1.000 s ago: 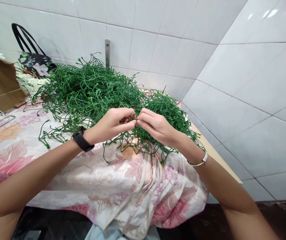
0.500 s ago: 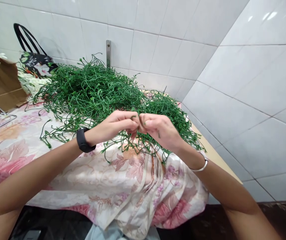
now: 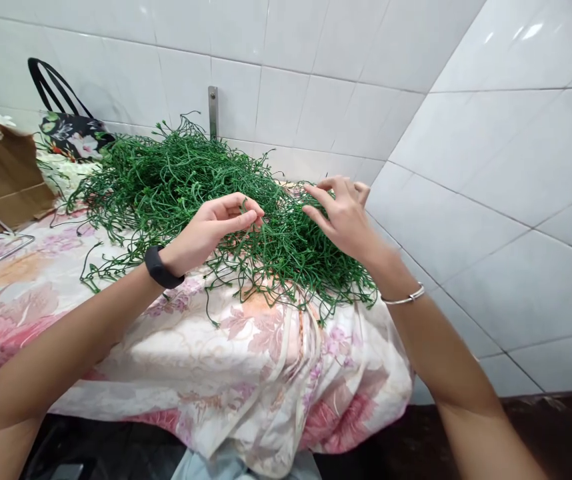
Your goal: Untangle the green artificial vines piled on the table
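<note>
1. I face a white tiled wall [image 3: 316, 47], a metal strip [image 3: 213, 110] upright against it.
2. To my right, another tiled wall [image 3: 491, 187] catches glare [image 3: 532, 31].
3. My floral-draped counter [image 3: 166, 353] stands below; the floor [image 3: 566, 433] is dark.

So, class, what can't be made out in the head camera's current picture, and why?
Head view, all three:
What, if anything, the left hand holds: too small, partly covered by its fingers.
The base of the flowered bag: hidden behind white flowers and green stems.
The left end of the cardboard: cut off by the picture's left edge.
</note>
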`<move>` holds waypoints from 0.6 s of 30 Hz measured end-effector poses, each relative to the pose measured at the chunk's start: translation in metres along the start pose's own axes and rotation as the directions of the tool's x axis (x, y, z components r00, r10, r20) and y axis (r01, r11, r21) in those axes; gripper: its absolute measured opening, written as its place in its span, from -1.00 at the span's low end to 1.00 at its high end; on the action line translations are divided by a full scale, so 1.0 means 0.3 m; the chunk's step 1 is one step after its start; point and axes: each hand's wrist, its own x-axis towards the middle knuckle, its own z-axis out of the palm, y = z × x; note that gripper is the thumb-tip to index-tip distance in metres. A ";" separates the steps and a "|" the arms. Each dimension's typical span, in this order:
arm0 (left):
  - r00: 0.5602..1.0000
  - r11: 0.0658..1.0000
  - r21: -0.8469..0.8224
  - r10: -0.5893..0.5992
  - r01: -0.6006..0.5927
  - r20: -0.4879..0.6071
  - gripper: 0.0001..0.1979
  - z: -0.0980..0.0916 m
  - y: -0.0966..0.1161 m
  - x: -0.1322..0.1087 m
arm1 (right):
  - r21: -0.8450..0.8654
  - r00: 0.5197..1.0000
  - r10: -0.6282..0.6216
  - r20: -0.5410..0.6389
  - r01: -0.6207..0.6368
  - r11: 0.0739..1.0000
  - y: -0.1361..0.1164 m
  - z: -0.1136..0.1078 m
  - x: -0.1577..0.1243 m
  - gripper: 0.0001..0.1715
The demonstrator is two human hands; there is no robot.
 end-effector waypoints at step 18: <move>0.993 0.967 0.247 0.039 -0.065 0.108 -0.74 0.038 0.000 -0.022 | 0.435 0.966 -0.163 0.200 0.061 0.898 -0.178 -0.002 -0.033 -0.78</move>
